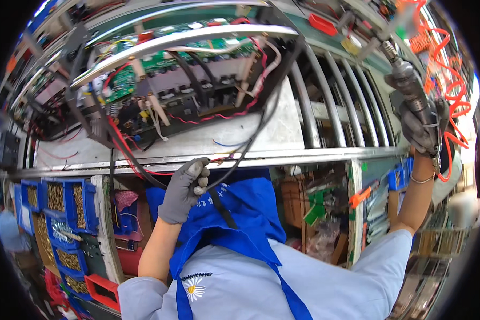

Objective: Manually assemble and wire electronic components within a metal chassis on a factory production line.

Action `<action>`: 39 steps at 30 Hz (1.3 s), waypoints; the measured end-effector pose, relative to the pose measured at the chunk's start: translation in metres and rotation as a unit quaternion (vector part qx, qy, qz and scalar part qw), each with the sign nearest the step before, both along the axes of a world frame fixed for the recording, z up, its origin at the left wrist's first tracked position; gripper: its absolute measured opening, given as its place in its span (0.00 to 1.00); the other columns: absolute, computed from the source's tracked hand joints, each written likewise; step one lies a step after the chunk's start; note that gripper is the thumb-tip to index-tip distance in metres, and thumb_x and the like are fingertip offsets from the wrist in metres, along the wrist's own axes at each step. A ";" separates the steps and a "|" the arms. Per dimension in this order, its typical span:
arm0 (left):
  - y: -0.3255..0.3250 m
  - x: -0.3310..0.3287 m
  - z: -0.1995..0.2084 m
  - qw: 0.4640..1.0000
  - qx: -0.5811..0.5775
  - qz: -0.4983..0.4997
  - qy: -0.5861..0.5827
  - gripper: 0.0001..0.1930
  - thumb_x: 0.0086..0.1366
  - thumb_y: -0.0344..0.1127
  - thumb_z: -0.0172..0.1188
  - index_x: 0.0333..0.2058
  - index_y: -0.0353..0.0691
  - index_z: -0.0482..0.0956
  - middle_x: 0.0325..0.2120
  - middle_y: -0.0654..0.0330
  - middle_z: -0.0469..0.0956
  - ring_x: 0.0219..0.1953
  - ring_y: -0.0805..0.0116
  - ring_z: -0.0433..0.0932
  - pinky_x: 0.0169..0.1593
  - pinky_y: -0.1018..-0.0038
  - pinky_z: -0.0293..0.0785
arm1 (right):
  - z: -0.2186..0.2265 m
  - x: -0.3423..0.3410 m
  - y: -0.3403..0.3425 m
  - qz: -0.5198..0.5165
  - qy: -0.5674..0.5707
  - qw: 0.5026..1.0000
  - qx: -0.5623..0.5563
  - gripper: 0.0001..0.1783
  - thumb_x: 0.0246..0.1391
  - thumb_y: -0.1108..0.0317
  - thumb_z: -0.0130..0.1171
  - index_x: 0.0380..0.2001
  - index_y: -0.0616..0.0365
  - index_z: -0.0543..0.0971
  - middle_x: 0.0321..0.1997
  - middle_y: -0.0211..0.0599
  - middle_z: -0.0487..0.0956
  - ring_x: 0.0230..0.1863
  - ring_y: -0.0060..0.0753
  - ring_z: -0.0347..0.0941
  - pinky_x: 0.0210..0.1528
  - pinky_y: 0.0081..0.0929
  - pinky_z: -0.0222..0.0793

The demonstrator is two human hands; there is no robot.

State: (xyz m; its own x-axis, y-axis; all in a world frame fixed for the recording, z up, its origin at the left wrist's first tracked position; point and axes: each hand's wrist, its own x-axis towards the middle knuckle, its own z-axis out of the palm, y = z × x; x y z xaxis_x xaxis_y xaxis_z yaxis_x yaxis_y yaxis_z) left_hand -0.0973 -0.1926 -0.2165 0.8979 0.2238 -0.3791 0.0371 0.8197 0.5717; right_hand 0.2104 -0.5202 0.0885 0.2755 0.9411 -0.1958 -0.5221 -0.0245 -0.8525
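Note:
My left hand (pixel 185 191), in a grey glove, is closed at the front edge of the metal workbench, its fingertips pressed together. What they hold, if anything, is too small to make out. Red and black wires (pixel 226 158) run right beside those fingertips. Off to the right, my right hand (pixel 418 128), also gloved, is wrapped round a dark power screwdriver (pixel 410 88), held up with its tip toward the back. Behind my left hand stands an open-framed electrical unit (pixel 185 37), with green circuit boards (pixel 120 85) and loose cables inside.
A red coiled hose (pixel 456 109) hangs beside the screwdriver. Metal rollers (pixel 325 101) lie right of the unit. Blue bins (pixel 80 205) of brass-coloured hardware stand at lower left, near a red bin (pixel 102 292). Shelves under the bench hold a green piece (pixel 316 207) and bags.

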 end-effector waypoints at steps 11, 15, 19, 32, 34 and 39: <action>-0.022 0.010 -0.015 0.981 0.145 -0.127 0.025 0.20 0.70 0.39 0.56 0.53 0.30 0.73 0.37 0.51 0.81 0.26 0.78 0.75 0.25 0.86 0.68 | -0.200 -0.143 -0.106 -0.339 0.362 0.864 -0.084 0.26 0.65 0.46 0.44 0.51 0.58 0.72 0.29 0.49 0.80 0.20 0.33 0.75 0.18 0.26 0.72; -0.026 0.016 -0.013 0.970 0.179 -0.159 0.033 0.20 0.71 0.41 0.54 0.52 0.30 0.73 0.36 0.52 0.81 0.25 0.77 0.77 0.23 0.85 0.68 | -0.230 -0.146 -0.115 -0.409 0.409 0.815 -0.016 0.29 0.62 0.46 0.52 0.49 0.64 0.73 0.36 0.49 0.78 0.32 0.36 0.77 0.30 0.28 0.76; -0.034 0.013 -0.001 0.977 0.152 -0.149 0.030 0.21 0.72 0.46 0.53 0.49 0.30 0.73 0.32 0.55 0.80 0.22 0.79 0.74 0.21 0.86 0.66 | -0.273 -0.086 -0.105 -0.435 0.498 0.750 0.020 0.20 0.61 0.52 0.53 0.38 0.61 0.74 0.26 0.35 0.74 0.28 0.30 0.74 0.29 0.28 0.75; -0.017 -0.043 -0.017 0.989 0.117 -0.035 0.086 0.23 0.71 0.51 0.53 0.46 0.32 0.74 0.29 0.58 0.78 0.22 0.77 0.73 0.21 0.85 0.64 | -0.406 0.040 -0.136 -0.548 0.413 0.720 0.100 0.16 0.59 0.57 0.52 0.36 0.61 0.75 0.33 0.39 0.76 0.31 0.35 0.74 0.33 0.32 0.77; -0.022 -0.040 -0.007 0.982 0.162 -0.028 0.095 0.26 0.69 0.54 0.55 0.47 0.32 0.75 0.30 0.59 0.78 0.23 0.77 0.74 0.23 0.84 0.66 | -0.449 0.042 -0.153 -0.510 0.361 0.768 0.142 0.17 0.58 0.55 0.53 0.38 0.60 0.76 0.35 0.38 0.77 0.33 0.34 0.75 0.37 0.32 0.77; -0.004 -0.055 0.009 0.968 0.239 -0.038 0.063 0.23 0.71 0.48 0.52 0.51 0.32 0.76 0.34 0.59 0.79 0.29 0.77 0.76 0.30 0.83 0.71 | -0.462 -0.002 -0.177 -0.568 0.297 0.768 -0.016 0.21 0.63 0.54 0.51 0.47 0.61 0.75 0.44 0.42 0.77 0.45 0.38 0.73 0.53 0.36 0.71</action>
State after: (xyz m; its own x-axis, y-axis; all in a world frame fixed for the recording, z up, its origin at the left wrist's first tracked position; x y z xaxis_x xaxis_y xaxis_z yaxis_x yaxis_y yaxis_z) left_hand -0.1520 -0.1965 -0.2074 0.8725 0.3353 -0.3555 0.1809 0.4542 0.8723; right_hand 0.2084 -0.6974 -0.3739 0.7679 0.1520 -0.6222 -0.5184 0.7180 -0.4645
